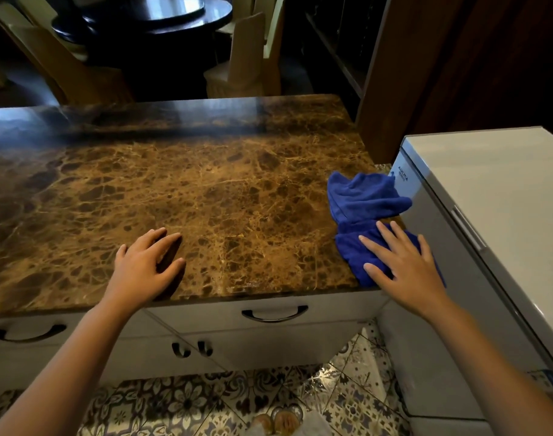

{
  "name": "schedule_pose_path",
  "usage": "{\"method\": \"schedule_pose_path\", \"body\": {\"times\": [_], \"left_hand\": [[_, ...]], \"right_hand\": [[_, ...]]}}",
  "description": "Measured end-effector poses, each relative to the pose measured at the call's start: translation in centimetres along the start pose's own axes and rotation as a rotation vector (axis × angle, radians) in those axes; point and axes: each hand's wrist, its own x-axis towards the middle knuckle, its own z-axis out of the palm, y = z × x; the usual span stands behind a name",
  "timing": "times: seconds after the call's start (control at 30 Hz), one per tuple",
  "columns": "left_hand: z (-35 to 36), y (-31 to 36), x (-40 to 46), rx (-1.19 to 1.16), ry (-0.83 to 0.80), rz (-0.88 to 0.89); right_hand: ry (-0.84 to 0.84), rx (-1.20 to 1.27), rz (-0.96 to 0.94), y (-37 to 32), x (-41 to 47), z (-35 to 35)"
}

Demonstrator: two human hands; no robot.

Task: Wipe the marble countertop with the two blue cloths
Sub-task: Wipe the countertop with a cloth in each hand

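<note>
The brown veined marble countertop (206,190) fills the middle of the view. Two blue cloths lie bunched at its right edge: the farther cloth (363,196) sits crumpled and untouched, the nearer cloth (350,250) lies at the front right corner. My right hand (401,262) rests flat on the nearer cloth with its fingers spread, pressing down rather than gripping. My left hand (146,265) lies palm down on the bare marble near the front edge, fingers apart, holding nothing.
A white chest freezer (495,196) stands close against the counter's right side. White drawers with dark handles (275,313) sit below the front edge. Patterned floor tiles (206,404) lie underneath. A dark round table and wooden chairs (247,58) stand beyond the counter.
</note>
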Motion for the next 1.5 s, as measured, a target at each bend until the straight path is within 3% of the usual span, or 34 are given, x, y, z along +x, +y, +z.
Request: {"method": "schedule_pose_path", "body": {"times": [0.1,0.2,0.4,0.6,0.7,0.97,1.1,1.33,1.5], "left_hand": [[-0.8,3.6,1.9,-0.084,0.099,0.077],[-0.8,9.2,5.4,-0.133,0.079,0.254],[4.3,20.7,13.5,0.022,-0.145,0.635],[9.9,28.0,16.9,0.157,-0.468,0.689],[11.5,28.1,17.4,0.188,-0.485,0.696],[10.1,26.2,17.8,0.079,-0.291,0.813],[8.9,24.5,17.2,0.086,-0.271,0.788],[5.3,17.3,15.4,-0.054,-0.088,0.674],[0.5,10.2,12.5,-0.151,0.024,0.438]], "right_hand": [[0.017,0.005,0.004,0.0,0.0,0.2],[0.026,0.011,0.007,-0.1,0.0,0.2],[0.048,0.025,0.012,0.0,-0.1,0.2],[0.046,0.05,0.018,0.0,-0.3,0.1],[0.051,0.062,0.019,-0.1,-0.3,0.2],[-0.001,0.072,0.037,-0.2,-0.2,-0.3],[-0.053,0.097,0.047,-0.5,0.0,-0.9],[-0.064,0.099,-0.057,-3.0,1.8,-1.9],[-0.155,0.032,-0.159,-4.9,3.9,-0.7]]}}
